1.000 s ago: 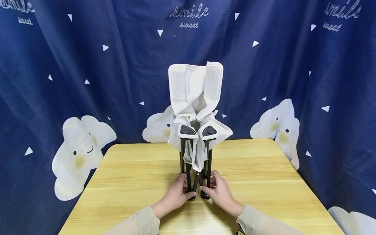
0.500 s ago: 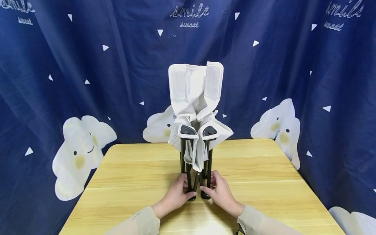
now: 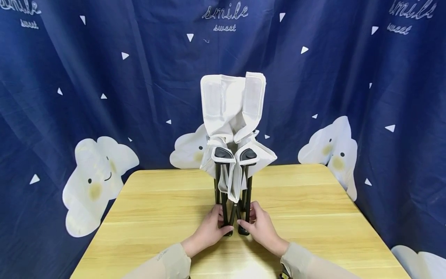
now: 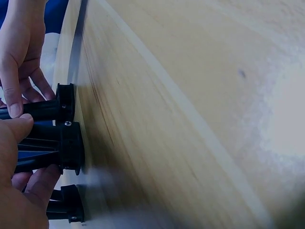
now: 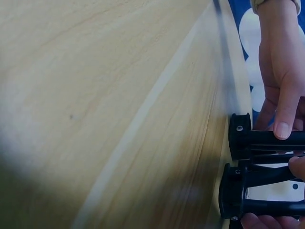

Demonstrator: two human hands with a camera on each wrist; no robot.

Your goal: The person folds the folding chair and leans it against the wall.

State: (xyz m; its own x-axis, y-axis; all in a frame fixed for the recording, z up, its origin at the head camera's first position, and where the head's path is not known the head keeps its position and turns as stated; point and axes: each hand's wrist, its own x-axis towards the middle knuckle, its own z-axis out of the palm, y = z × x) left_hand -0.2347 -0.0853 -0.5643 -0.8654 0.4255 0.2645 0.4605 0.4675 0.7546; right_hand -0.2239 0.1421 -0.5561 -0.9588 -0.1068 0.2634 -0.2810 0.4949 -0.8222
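A small folding chair (image 3: 226, 100) with white fabric and black legs stands upright and folded on the wooden table. Black corner caps (image 3: 223, 153) sit in the fabric above the front legs. My left hand (image 3: 209, 228) grips the left legs low down, its thumb across the front one near the foot. Opposite it, my right hand (image 3: 260, 229) holds the right legs at about the same height. In the left wrist view the black feet (image 4: 71, 145) are close by the tabletop, fingers curled round the legs. The right wrist view also shows a foot (image 5: 233, 191) beside my fingers.
The wooden table (image 3: 156, 201) spreads out around the chair on all sides. Behind it and at both sides hangs a dark blue curtain (image 3: 153, 58) with white clouds and triangles, close to the table's back edge.
The hands and the folded chair hold their places; only a very slight shift of the head view shows.
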